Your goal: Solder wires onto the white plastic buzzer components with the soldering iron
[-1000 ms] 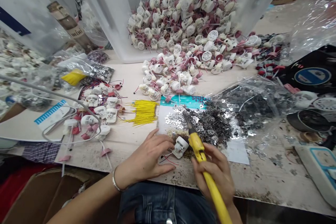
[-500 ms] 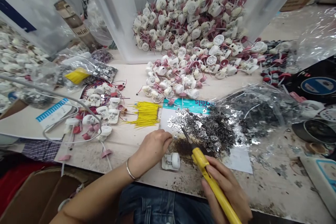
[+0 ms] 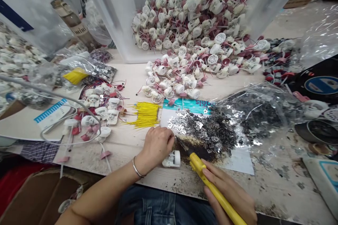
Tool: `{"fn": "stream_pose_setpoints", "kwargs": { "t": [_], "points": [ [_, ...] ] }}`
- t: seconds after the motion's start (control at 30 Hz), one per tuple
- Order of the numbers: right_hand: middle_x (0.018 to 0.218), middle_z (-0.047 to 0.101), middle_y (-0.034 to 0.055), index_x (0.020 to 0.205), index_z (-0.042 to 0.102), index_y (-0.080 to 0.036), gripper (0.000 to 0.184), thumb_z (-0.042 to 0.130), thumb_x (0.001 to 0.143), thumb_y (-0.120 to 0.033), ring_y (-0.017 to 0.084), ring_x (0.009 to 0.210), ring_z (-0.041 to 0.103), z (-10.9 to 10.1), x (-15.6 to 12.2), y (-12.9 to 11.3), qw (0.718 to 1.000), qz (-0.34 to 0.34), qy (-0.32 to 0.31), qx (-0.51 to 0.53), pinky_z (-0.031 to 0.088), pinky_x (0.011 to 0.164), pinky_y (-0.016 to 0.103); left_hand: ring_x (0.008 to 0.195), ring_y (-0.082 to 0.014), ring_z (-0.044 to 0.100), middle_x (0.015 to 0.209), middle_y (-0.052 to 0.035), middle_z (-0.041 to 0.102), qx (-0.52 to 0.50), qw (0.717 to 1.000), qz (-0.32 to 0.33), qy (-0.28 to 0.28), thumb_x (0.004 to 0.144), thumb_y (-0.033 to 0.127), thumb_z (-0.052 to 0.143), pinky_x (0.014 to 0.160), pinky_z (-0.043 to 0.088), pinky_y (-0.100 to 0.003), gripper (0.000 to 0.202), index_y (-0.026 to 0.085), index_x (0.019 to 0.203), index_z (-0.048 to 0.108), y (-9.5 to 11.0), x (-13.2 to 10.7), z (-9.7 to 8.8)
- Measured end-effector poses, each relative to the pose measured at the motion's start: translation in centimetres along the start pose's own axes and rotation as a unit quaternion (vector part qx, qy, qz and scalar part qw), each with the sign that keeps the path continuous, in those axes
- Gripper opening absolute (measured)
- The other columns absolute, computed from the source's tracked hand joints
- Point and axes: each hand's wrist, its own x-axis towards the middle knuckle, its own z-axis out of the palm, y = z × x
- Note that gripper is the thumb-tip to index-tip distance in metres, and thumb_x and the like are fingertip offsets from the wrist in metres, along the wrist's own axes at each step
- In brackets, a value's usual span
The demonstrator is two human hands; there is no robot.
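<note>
My right hand point(image 3: 228, 191) grips a yellow soldering iron point(image 3: 208, 181), its dark tip pointing up and left over a brown, scorched patch of the worktop. My left hand point(image 3: 157, 145) is closed in a pinch just left of the tip; what its fingers hold, if anything, is hidden. Right below that hand sits a small white plastic part point(image 3: 172, 159) with a round end. Beyond the tip lie a heap of small metal pieces point(image 3: 211, 128), shiny on the left and dark on the right. A bundle of thin yellow wires point(image 3: 148, 114) lies beyond my left hand.
A translucent bin point(image 3: 113, 17) at the back spills white-and-pink wired parts point(image 3: 182, 77) onto the table. More white parts point(image 3: 104, 112) and a loose grey cable point(image 3: 87, 107) are at left. A plastic bag of metal pieces point(image 3: 264, 112) and a dark cup point(image 3: 314, 132) stand at right.
The soldering iron's tip has come down and left, away from the shiny metal pieces and closer to my left hand. My left hand has shifted slightly right and turned, its fingers still pinched.
</note>
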Motion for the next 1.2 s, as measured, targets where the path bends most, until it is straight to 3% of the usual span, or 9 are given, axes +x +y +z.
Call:
{"fn": "stream_pose_setpoints", "kwargs": {
  "t": [0.7, 0.8, 0.87, 1.0, 1.1, 1.2],
  "points": [
    [0.118, 0.064, 0.0107, 0.122, 0.058, -0.014, 0.044, 0.055, 0.078, -0.007, 0.022, 0.107, 0.064, 0.0, 0.5, -0.7, 1.000, -0.001, 0.024, -0.008, 0.057, 0.088, 0.032, 0.073, -0.0207, 0.062, 0.070, -0.0041, 0.069, -0.011, 0.999, -0.033, -0.013, 0.080, 0.018, 0.053, 0.070, 0.041, -0.032, 0.018, 0.018, 0.069, 0.067, 0.7, 0.4, -0.3],
    [0.123, 0.061, 0.0111, 0.122, 0.056, -0.014, 0.046, 0.057, 0.077, -0.006, 0.024, 0.109, 0.063, 0.9, 0.8, -1.1, 0.995, 0.016, 0.094, 0.006, 0.059, 0.084, 0.033, 0.072, -0.0207, 0.062, 0.070, -0.0043, 0.069, -0.008, 0.999, -0.040, -0.016, 0.080, 0.019, 0.053, 0.068, 0.040, -0.032, 0.018, 0.018, 0.069, 0.067, 0.7, 0.5, -0.4],
    [0.131, 0.054, 0.0104, 0.111, 0.060, -0.017, 0.036, 0.057, 0.078, -0.004, 0.023, 0.108, 0.063, 2.2, 1.1, -1.5, 0.993, 0.033, 0.115, 0.020, 0.060, 0.080, 0.030, 0.072, -0.0206, 0.062, 0.070, -0.0044, 0.070, -0.009, 0.999, -0.043, -0.019, 0.080, 0.019, 0.053, 0.067, 0.040, -0.031, 0.018, 0.018, 0.069, 0.067, 0.7, 0.6, -0.4],
    [0.132, 0.045, 0.0102, 0.083, 0.059, -0.017, 0.009, 0.059, 0.081, -0.008, 0.019, 0.109, 0.061, 5.3, 2.3, -2.4, 0.995, 0.038, 0.097, -0.005, 0.060, 0.080, 0.025, 0.072, -0.0206, 0.063, 0.073, -0.0048, 0.070, -0.009, 0.999, -0.035, -0.019, 0.082, 0.021, 0.053, 0.066, 0.040, -0.030, 0.018, 0.018, 0.072, 0.068, 0.6, 0.5, -0.3],
    [0.126, 0.045, 0.0100, 0.081, 0.057, -0.016, 0.011, 0.058, 0.081, -0.005, 0.017, 0.110, 0.060, 6.4, 3.0, -2.5, 0.996, 0.019, 0.092, -0.009, 0.059, 0.083, 0.025, 0.072, -0.0202, 0.063, 0.075, -0.0056, 0.070, -0.020, 0.999, -0.023, -0.041, 0.085, 0.022, 0.053, 0.064, 0.041, -0.029, 0.019, 0.017, 0.076, 0.069, 0.2, -0.2, -0.6],
    [0.124, 0.045, 0.0102, 0.078, 0.055, -0.016, 0.014, 0.060, 0.078, -0.004, 0.016, 0.102, 0.063, 6.1, 3.3, -2.1, 0.995, 0.025, 0.098, 0.015, 0.060, 0.078, 0.024, 0.072, -0.0183, 0.063, 0.077, -0.0054, 0.070, -0.058, 0.996, 0.004, -0.066, 0.088, 0.025, 0.052, 0.065, 0.043, -0.027, 0.021, 0.018, 0.080, 0.070, -1.1, -0.8, -1.3]
  ]
}}
